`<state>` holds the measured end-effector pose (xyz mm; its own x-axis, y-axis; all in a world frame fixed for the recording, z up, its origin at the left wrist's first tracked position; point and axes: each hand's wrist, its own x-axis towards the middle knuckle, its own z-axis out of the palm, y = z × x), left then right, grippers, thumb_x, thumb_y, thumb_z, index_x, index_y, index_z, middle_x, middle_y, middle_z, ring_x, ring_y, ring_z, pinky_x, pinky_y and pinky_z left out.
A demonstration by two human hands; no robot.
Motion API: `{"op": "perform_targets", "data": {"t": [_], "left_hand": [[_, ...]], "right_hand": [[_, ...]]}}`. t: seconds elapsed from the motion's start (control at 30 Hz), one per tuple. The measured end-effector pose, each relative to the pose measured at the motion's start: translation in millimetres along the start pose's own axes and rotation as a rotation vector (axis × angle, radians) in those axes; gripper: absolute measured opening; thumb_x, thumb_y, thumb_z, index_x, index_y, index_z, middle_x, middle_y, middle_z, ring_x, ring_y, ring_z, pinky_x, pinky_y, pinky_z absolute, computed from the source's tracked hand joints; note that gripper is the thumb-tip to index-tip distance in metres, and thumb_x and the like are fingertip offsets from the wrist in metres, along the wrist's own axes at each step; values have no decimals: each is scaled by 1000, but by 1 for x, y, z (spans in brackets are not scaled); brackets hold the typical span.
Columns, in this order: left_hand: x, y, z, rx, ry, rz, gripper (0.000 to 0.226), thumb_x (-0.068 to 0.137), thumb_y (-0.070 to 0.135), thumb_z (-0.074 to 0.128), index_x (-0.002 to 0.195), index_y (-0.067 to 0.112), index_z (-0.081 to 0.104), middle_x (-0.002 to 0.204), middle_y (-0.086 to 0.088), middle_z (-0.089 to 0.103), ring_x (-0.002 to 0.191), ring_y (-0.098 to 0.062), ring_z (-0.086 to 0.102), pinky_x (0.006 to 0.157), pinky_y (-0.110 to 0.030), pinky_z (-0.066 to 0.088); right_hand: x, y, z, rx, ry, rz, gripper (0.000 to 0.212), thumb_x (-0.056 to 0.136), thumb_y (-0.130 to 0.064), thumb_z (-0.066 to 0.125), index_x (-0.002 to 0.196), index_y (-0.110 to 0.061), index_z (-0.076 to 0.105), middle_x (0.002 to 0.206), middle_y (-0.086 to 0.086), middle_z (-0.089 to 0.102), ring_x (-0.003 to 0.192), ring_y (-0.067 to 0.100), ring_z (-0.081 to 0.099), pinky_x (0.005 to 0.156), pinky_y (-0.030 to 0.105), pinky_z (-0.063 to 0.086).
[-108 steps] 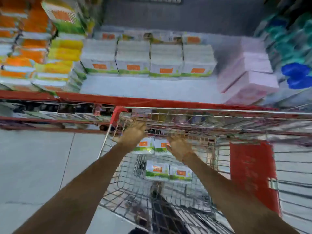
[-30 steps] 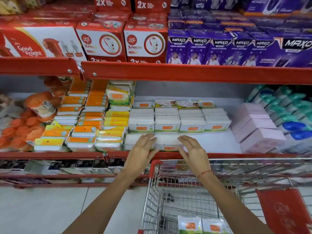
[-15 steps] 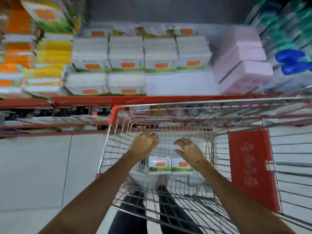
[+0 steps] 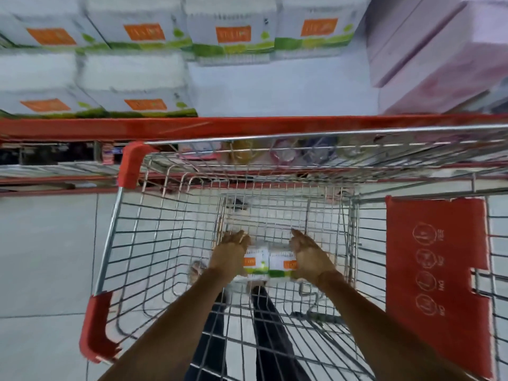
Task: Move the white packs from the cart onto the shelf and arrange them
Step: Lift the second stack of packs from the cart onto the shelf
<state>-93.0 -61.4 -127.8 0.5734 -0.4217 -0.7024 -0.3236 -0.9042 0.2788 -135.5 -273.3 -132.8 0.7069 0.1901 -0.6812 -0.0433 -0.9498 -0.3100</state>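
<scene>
**Two white packs gripped at the bottom of the cart**

Both arms are reached down into the wire cart, whose rim corners are capped in red plastic. At the bottom of the basket two white packs are seen side by side and touching, each marked with an orange label and a green band. The left hand is pressed against the outer side of the left pack, its fingers curled around the far edge. The right hand is laid against the outer side of the right pack, its fingers extended along it. The pair is thus clasped between the two hands; whether it is lifted off the cart floor cannot be told.

Beyond the cart, the shelf with its red front edge is seen. A rear row of four stocked white packs is lined up there, and two more are set in front at the left. The white board to their right is bare up to the pink boxes. A red panel with printed symbols is seen on the cart at the right.
</scene>
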Motion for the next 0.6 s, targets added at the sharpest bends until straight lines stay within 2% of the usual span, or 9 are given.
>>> {"op": "perform_targets", "data": {"t": [0.07,0.13,0.17,0.23,0.3,0.37,0.47,0.6], "left_hand": [[-7,3,1,-73,16,-6,79,75,23,76,139,12,31,140,-12,46,125,-26,48,101,-33,47],[-15,7,2,-97,44,-23,69,79,16,71,136,14,32,129,-11,55,113,-24,57,91,-27,51],[-20,8,1,-102,70,-31,65,81,14,69,135,15,33,127,-10,56,110,-23,58,88,-26,51],[-28,9,-1,-108,115,-37,60,82,15,67,134,18,36,127,-8,57,111,-22,57,88,-26,53],[-38,9,-5,-115,155,-29,65,83,12,65,140,23,35,132,-8,55,117,-23,54,93,-29,53],[-48,9,-15,-98,178,-16,68,84,6,63,143,24,34,138,-7,52,123,-23,49,100,-30,48],[-67,6,-41,-141,228,-32,67,82,8,66,141,22,39,138,-4,51,125,-22,46,102,-31,46],[-100,5,-88,-211,342,-25,64,83,17,67,141,25,40,140,3,49,128,-16,42,106,-27,40]], "right_hand": [[-4,0,-1,59,-2,-11,71,71,-18,75,127,-5,33,133,14,49,119,26,51,93,30,53],[-9,-2,-5,25,-26,-22,53,81,-22,67,120,-11,33,118,12,59,100,25,61,81,31,57],[-11,-5,-7,-6,-28,-26,53,83,-25,64,124,-12,33,119,12,59,99,25,62,82,32,57],[-16,-9,-10,-72,-22,-38,63,85,-26,62,138,-14,30,129,12,54,111,26,57,91,34,52],[-23,-14,-14,-171,-11,-80,69,88,-26,59,146,-19,21,138,10,49,122,25,49,99,36,48],[-29,-18,-22,-226,12,-96,68,90,-26,58,146,-20,21,143,7,45,125,23,47,102,36,47],[-45,-29,-51,-136,107,-89,63,87,-25,61,143,-20,31,146,0,42,131,19,43,106,33,43],[-72,-44,-101,-36,381,-155,63,71,-20,78,128,-13,54,130,8,61,121,26,55,95,39,53]]}}
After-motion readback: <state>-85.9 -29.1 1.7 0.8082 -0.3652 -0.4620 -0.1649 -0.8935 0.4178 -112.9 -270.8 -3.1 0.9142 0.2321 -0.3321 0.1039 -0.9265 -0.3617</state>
